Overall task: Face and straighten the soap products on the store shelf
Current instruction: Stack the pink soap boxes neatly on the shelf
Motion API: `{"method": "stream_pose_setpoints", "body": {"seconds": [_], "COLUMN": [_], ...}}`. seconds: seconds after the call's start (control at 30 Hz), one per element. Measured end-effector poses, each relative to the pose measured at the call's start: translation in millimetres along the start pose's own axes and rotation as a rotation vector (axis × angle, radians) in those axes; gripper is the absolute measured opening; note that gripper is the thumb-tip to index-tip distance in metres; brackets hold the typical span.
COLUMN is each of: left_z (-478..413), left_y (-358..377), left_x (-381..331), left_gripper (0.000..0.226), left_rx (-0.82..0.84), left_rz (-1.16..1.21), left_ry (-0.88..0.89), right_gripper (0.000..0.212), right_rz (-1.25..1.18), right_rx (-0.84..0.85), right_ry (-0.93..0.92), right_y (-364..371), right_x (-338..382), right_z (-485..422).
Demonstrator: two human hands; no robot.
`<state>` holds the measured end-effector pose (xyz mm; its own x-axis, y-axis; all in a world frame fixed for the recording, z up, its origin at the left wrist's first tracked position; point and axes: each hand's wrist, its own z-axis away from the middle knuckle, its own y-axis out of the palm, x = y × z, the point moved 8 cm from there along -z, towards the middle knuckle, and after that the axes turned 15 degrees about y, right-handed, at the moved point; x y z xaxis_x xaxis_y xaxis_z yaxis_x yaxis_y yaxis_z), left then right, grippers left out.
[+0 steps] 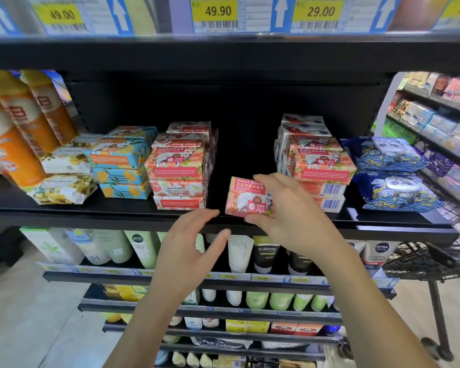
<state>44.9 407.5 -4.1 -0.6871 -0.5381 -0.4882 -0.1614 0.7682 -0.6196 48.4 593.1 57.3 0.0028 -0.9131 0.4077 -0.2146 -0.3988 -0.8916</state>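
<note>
My right hand (284,205) grips a pink Goat Soap box (243,195) at its right side, holding it label-forward at the front of the black shelf (117,216), in the gap between two stacks. Left of the gap stands a stack of pink Goat Soap boxes (178,171), some upside down. On the right is another stack of pink and white soap boxes (319,168), several showing barcodes. My left hand (194,243) hovers below and left of the held box, fingers spread, touching nothing.
Blue soap boxes (122,163) and yellow floral soap packs (64,179) sit further left, beside orange bottles (19,128). Blue panda packs (393,176) lie at the right. A black wire cart (430,256) stands at the right. Lower shelves hold tubes and bottles.
</note>
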Motion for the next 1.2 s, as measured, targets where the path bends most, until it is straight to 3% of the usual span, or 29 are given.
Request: {"method": "stream_pose_setpoints", "body": {"seconds": [0.1, 0.2, 0.47, 0.67, 0.77, 0.9, 1.2], "left_z": [2, 3, 3, 4, 4, 4, 3], "left_y": [14, 22, 25, 27, 28, 28, 26], "left_x": [8, 11, 16, 19, 21, 22, 21], "left_gripper": [0.049, 0.041, 0.04, 0.038, 0.038, 0.038, 0.037], "left_rx": [0.045, -0.012, -0.086, -0.093, -0.087, -0.076, -0.098], "left_rz": [-0.202, -0.27, -0.208, -0.195, -0.191, -0.17, -0.154], "left_ry": [0.193, 0.284, 0.25, 0.242, 0.223, 0.203, 0.223], "right_gripper": [0.082, 0.077, 0.072, 0.069, 0.054, 0.04, 0.045], "right_rz": [0.035, 0.08, 0.016, -0.085, -0.113, -0.099, 0.075], "right_rx": [0.008, 0.044, 0.111, -0.006, -0.075, -0.117, -0.162], "right_ry": [0.017, 0.041, 0.05, 0.043, 0.027, 0.05, 0.235], "right_y": [5, 18, 40, 37, 38, 40, 40], "right_x": [4, 8, 11, 6, 4, 3, 6], "right_z": [-11, -22, -40, -36, -32, -39, -103]}}
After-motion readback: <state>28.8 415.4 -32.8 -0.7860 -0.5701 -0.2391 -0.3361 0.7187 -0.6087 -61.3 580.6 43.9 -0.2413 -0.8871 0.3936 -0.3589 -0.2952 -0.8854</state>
